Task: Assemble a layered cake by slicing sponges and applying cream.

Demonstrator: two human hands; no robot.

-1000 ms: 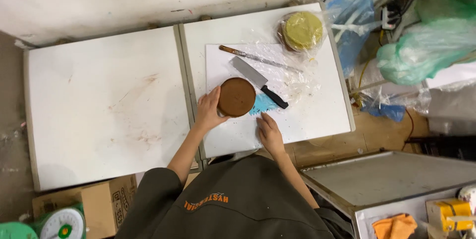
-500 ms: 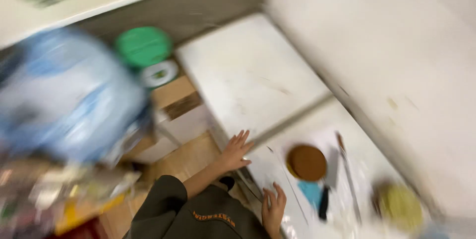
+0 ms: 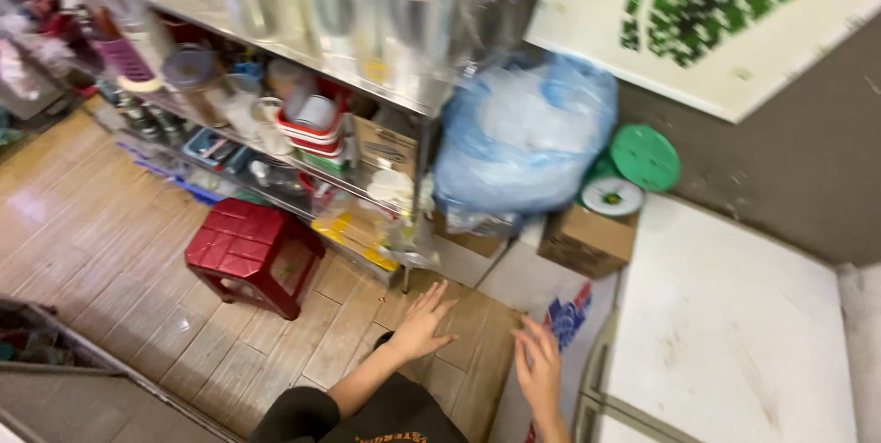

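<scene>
A: Hands — what's the state?

B: Both bare, holding nothing. Left hand (image 3: 424,322) has fingers spread, palm down, over the wooden floor (image 3: 138,259). Right hand (image 3: 540,368) is just beside it, fingers loosely extended, also free, hanging at the edge of the white table (image 3: 734,333).

A: Nearest thing to them?

B: For the right, a white bag with blue and red print (image 3: 571,319) leaning at the table's edge, touching or nearly so — can't tell which. Ahead of the left, up and slightly left, the lower shelf of the metal rack (image 3: 367,85), w/ yellow packets and clutter.

A: Which hand's closer to the rack?

B: Left. The rack's long axis runs from upper left down toward the centre, so its near end is what the left hand faces.

A: Room to move?

B: Open floor to the left, apart from a red plastic stool (image 3: 252,255). Tighter on the right: cardboard box (image 3: 587,239), big blue plastic sack (image 3: 523,135), green lids (image 3: 642,160) behind.
</scene>
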